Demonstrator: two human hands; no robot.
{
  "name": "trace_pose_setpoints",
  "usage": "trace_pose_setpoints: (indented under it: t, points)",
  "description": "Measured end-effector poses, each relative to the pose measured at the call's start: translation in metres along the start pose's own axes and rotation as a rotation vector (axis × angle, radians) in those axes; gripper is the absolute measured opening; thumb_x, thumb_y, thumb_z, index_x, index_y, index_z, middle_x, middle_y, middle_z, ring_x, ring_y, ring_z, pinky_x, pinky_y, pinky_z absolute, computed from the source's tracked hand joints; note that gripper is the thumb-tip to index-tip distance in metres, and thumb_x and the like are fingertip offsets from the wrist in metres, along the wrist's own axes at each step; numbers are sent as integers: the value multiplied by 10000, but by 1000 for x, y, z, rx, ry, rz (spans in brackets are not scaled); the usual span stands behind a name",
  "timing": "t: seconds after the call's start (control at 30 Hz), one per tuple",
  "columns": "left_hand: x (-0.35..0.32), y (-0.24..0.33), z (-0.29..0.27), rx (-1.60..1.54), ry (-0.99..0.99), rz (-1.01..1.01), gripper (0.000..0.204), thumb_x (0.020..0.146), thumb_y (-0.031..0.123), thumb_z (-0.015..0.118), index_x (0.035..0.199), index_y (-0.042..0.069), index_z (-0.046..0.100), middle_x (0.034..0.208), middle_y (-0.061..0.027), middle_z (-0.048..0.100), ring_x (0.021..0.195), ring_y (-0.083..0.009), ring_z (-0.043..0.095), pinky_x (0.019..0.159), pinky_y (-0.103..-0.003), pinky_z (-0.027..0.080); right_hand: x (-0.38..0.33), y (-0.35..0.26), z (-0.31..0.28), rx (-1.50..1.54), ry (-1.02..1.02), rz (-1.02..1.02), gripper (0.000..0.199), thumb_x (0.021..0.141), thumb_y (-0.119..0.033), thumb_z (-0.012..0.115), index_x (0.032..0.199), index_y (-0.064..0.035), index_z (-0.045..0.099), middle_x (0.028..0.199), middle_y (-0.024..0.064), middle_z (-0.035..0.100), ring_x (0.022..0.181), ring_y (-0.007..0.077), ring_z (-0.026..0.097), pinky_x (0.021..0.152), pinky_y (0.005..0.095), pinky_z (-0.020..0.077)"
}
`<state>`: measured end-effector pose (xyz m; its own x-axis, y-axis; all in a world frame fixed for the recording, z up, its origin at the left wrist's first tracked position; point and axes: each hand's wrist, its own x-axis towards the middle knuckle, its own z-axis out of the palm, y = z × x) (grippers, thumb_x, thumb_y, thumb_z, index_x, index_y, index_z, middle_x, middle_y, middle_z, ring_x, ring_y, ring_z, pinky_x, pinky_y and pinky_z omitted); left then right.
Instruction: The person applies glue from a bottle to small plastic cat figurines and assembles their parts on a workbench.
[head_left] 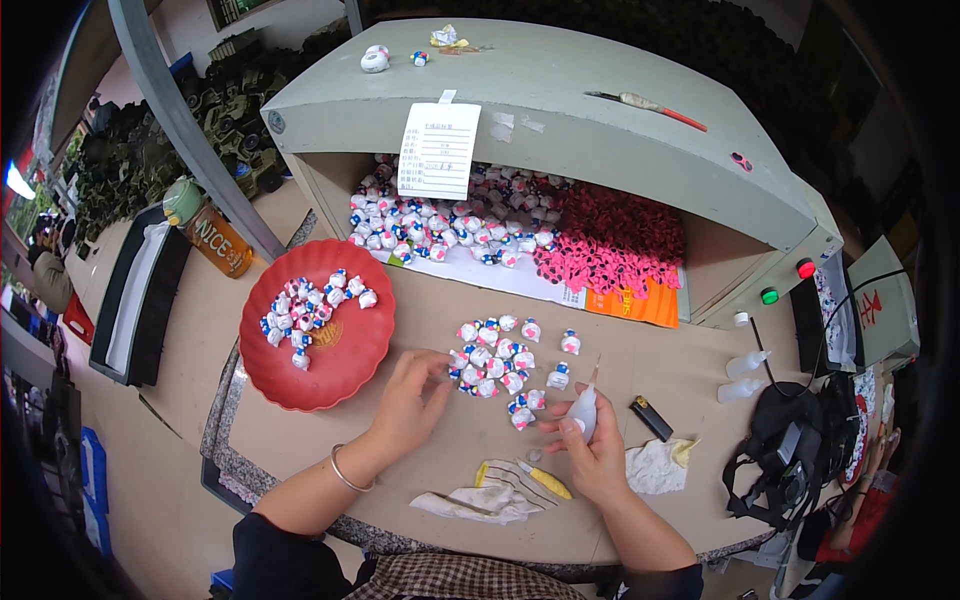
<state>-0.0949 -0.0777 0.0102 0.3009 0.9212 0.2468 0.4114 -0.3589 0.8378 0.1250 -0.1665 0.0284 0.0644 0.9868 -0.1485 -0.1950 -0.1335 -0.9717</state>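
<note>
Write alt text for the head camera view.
A person's right hand holds a small white squeeze bottle while the left hand touches a pile of small white figurines on a table. More figurines lie on a red plate.

Dark rolled sleeves, checked garment at chest, silver bangle (349,470) on left wrist

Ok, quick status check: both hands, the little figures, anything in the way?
Left hand on the small figures on the table. Right hand holds a small squeeze bottle, tip up. Red plate with more figures at left; nothing blocking.
</note>
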Motion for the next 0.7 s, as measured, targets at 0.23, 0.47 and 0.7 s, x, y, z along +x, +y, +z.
trace_pose_setpoints:
  t: [0.23,0.47,0.7]
  points:
    - [10,2,16,442,-110,277,294,724,36,604,1010,54,541,939,-127,481,808,-258,534,641,-317,483,3,19,5,-105,53,-134,428,869,-89,458,1249,-21,274,1021,126,510,883,186,565,625,261,509]
    - [-2,17,7,488,-106,207,297,754,54,585,1045,107,550,953,-86,499,797,-181,559,606,-297,486,2,17,-3,-119,67,-98,357,861,-65,465,1180,-6,316,997,138,523,804,150,575,560,243,511]
    - [-34,30,10,-725,-422,-489,355,861,63,483,1213,75,443,1061,-74,532,880,-112,552,736,-244,469,-1,9,-7,183,105,28,280,878,-116,434,1117,-16,327,920,135,529,678,143,557,515,249,498]
